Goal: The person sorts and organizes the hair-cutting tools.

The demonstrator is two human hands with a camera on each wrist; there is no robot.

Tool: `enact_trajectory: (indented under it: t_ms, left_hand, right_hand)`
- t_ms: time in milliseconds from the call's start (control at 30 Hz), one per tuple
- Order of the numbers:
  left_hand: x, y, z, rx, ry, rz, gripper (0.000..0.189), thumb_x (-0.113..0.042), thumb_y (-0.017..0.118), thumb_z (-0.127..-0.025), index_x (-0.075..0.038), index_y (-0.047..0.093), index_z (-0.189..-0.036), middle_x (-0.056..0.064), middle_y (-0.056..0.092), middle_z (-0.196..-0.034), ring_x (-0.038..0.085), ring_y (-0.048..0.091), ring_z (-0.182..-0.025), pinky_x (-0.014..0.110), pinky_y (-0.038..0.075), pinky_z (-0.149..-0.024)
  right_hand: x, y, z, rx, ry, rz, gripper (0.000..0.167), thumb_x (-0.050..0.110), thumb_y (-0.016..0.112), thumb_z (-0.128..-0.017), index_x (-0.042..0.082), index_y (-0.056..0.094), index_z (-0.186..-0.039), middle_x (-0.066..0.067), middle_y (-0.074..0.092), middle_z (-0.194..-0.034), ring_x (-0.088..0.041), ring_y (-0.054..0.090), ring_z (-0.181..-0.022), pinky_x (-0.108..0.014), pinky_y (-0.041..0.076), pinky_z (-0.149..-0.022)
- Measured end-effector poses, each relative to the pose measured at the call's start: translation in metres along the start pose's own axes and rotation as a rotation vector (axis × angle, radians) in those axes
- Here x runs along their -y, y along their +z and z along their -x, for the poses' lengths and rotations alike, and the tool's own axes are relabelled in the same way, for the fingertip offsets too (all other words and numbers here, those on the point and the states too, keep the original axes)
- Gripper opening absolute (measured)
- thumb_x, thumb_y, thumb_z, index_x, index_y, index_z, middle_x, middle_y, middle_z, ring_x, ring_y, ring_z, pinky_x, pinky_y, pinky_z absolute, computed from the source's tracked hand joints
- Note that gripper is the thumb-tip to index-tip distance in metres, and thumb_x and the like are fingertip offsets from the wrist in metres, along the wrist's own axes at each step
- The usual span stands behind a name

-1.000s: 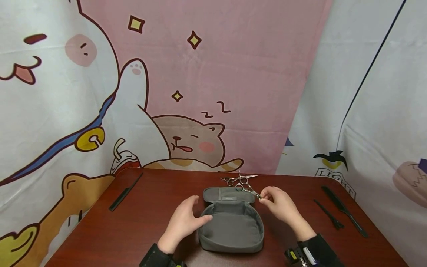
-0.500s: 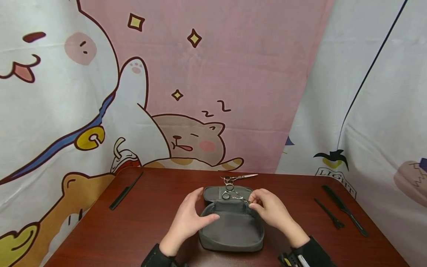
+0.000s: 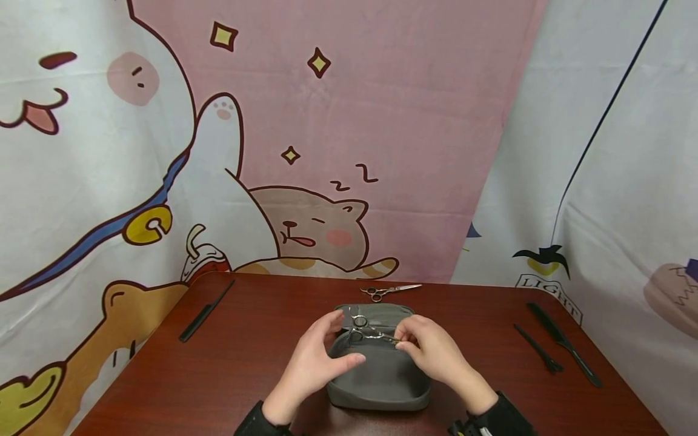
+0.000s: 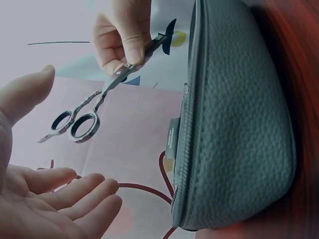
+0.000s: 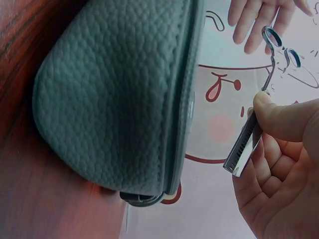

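Silver scissors (image 4: 110,83) | pinched by the blades (image 5: 243,147) | above open grey case (image 3: 378,396)

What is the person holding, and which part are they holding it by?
The right hand pinches the toothed scissors by the blades, near the pivot. The left hand holds nothing.

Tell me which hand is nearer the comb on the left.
Left. The left hand is right of the comb, by the grey case; the right hand is farther right, pinching scissors.
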State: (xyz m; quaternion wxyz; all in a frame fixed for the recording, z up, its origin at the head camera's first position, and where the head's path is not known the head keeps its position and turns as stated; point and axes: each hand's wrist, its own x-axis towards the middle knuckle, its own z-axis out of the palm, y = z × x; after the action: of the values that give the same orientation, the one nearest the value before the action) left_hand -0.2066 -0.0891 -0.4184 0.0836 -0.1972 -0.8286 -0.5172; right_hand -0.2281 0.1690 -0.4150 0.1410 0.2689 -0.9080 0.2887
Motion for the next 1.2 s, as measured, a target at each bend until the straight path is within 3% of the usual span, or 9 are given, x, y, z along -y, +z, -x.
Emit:
enact_trajectory:
  t_ms: [233, 367, 767, 967, 1200]
  left_hand:
    - [-0.002, 0.001, 0.001, 0.007, 0.018, 0.037, 0.075, -0.037, 0.084, -0.079, -0.001, 0.053, -0.137, 0.012, 0.064, -0.122, 0.028, 0.062, -0.112, 0.045, 0.05, -0.094]
    - [-0.004, 0.002, 0.002, -0.007, 0.027, 0.077, 0.063, -0.029, 0.084, -0.081, -0.002, 0.058, -0.131, 0.01, 0.067, -0.115, 0.024, 0.065, -0.105, 0.036, 0.053, -0.089]
    - [-0.007, 0.004, 0.002, -0.055, 0.005, 0.182, 0.027, -0.013, 0.079, -0.085, -0.004, 0.069, -0.108, 0.002, 0.072, -0.096, 0.017, 0.068, -0.085, 0.026, 0.055, -0.071]
    - [-0.007, 0.004, 0.002, -0.057, -0.011, 0.207, 0.013, -0.007, 0.076, -0.086, -0.005, 0.071, -0.098, 0.003, 0.072, -0.086, 0.015, 0.069, -0.074, 0.026, 0.056, -0.065]
    - [-0.006, 0.002, 0.001, -0.035, -0.034, 0.236, 0.011, -0.006, 0.075, -0.088, -0.002, 0.071, -0.097, 0.007, 0.073, -0.085, 0.02, 0.072, -0.072, 0.028, 0.057, -0.064]
  right_hand:
    - [0.005, 0.002, 0.002, 0.018, -0.054, -0.003, 0.026, 0.006, 0.08, -0.081, 0.022, 0.06, -0.084, 0.014, 0.052, -0.083, -0.002, 0.049, -0.074, -0.025, 0.045, -0.063]
    - [0.008, 0.003, 0.002, 0.036, -0.07, -0.005, 0.025, 0.006, 0.08, -0.081, 0.022, 0.06, -0.084, 0.014, 0.052, -0.083, -0.003, 0.049, -0.074, -0.025, 0.045, -0.063]
    - [0.012, 0.005, 0.003, 0.034, -0.103, 0.002, 0.028, 0.006, 0.081, -0.079, 0.023, 0.059, -0.082, 0.016, 0.051, -0.081, -0.002, 0.048, -0.074, -0.024, 0.044, -0.063]
    - [0.013, 0.005, 0.003, 0.029, -0.118, 0.005, 0.028, 0.006, 0.082, -0.078, 0.023, 0.06, -0.081, 0.015, 0.051, -0.08, -0.002, 0.048, -0.074, -0.024, 0.044, -0.063]
    - [0.013, 0.004, 0.003, 0.05, -0.099, 0.003, 0.027, 0.007, 0.081, -0.079, 0.024, 0.06, -0.082, 0.015, 0.051, -0.081, -0.003, 0.048, -0.074, -0.025, 0.044, -0.063]
